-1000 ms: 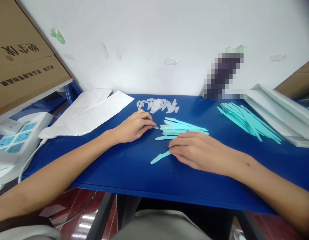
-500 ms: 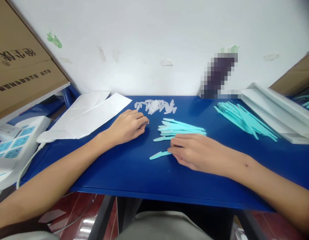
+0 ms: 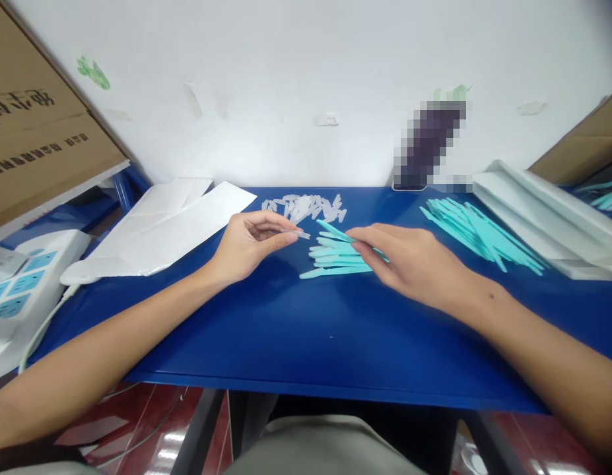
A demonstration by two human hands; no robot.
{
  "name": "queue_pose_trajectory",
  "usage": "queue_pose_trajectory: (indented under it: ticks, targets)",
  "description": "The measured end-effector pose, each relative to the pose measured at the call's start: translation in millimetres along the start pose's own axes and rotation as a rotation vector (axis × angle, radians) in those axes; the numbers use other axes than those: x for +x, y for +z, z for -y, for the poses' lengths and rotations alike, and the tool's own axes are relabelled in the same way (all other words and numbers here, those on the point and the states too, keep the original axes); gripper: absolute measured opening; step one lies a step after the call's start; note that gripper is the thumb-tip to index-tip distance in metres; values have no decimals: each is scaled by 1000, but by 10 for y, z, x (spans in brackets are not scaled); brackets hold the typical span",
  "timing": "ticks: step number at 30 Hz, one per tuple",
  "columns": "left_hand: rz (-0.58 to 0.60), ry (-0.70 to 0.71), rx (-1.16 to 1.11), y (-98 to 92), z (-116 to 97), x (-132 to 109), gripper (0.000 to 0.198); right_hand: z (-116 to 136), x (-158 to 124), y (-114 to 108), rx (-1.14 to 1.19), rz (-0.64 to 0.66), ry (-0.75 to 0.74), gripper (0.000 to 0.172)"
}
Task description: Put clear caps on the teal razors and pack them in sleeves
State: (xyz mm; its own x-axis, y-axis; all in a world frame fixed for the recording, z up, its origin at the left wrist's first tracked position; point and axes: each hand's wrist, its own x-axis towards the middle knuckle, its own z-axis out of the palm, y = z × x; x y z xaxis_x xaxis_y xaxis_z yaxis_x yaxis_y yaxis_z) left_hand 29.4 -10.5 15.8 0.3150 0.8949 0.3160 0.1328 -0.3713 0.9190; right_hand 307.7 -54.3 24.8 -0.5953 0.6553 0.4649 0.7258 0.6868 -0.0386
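Note:
My left hand (image 3: 246,247) pinches a small translucent blade cap (image 3: 302,234) between thumb and fingers, its end pointing right. My right hand (image 3: 409,264) is closed on a teal eyebrow razor (image 3: 331,229), whose tip slants up and left toward the cap. Cap and razor tip are close but apart. Under and beside the right hand lies a small pile of teal razors (image 3: 335,254), partly covered by the fingers. Behind my left hand a heap of translucent caps (image 3: 303,208) is spread on the blue table (image 3: 286,330).
A second pile of teal razors (image 3: 476,231) lies to the right, beside a white tray-like piece (image 3: 548,224). White sheets (image 3: 162,231) and a power strip (image 3: 33,284) are on the left. A cardboard box (image 3: 43,112) stands at far left. A pixelated dark object (image 3: 432,142) leans on the wall.
My right hand has raised the razor from the table's near part, up toward the left hand. My left hand has turned, and the cap in its fingers now shows.

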Motion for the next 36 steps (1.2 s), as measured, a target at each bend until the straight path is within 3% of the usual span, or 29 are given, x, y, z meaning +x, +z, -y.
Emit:
queue_pose_trajectory:
  ticks: [12,20,23,29,36]
  targets:
    - [-18,38,48,5,-14,-30,21,-59,-6,49,-21,47,-58,33]
    - [61,141,163,237,-43,-195,18,132,13,22,-9,-5,-173,31]
    - [112,253,337,215,-32,-182,19,117,15,45,26,-17,-107,30]
    - [266,458,698,20,146,-80,29,-141,7,88,92,-38,36,29]
    - [403,429,877,-6,197,-88,42,-200,2,119,-77,121,202,30]
